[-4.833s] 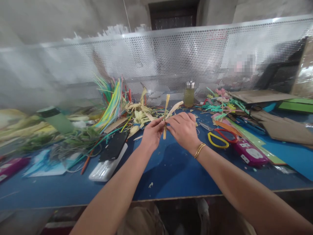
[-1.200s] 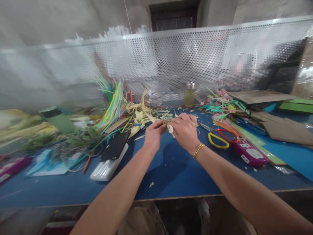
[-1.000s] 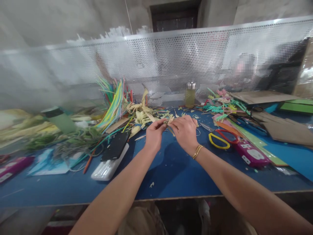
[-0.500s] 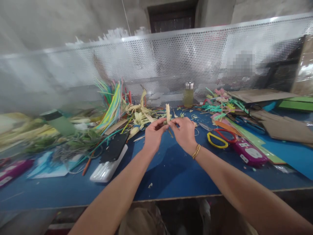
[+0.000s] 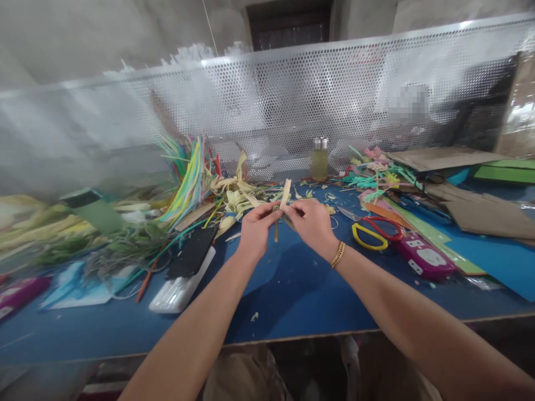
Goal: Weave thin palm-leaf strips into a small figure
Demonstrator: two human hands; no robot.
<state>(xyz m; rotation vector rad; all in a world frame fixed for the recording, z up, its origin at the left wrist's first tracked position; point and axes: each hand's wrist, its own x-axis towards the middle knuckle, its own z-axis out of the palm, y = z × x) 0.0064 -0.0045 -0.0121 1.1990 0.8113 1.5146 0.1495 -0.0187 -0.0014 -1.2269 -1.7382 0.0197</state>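
Over the middle of the blue table [image 5: 292, 301], my left hand [image 5: 259, 225] and my right hand [image 5: 311, 224] meet at the fingertips. Both pinch a pale, dried husk-like strip [image 5: 286, 192], whose flat end sticks up between them. Thin brownish ends hang below the fingers; how the pieces join is hidden. Behind my left hand lies a heap of pale husk pieces [image 5: 236, 201]. Scissors with red and yellow handles [image 5: 371, 236] lie to the right of my right hand.
Left are a black phone [image 5: 193, 253] on a white case [image 5: 179, 289], and a bundle of coloured stems [image 5: 190, 178]. A lidded bottle [image 5: 320, 160] stands at the back before a perforated metal screen [image 5: 292, 100]. Right are a purple box [image 5: 424, 256] and cardboard sheets [image 5: 489, 217].
The strip's upper end has tilted to the right. Its lower thin ends have shifted, one now hanging nearer my left hand. The view has moved slightly.
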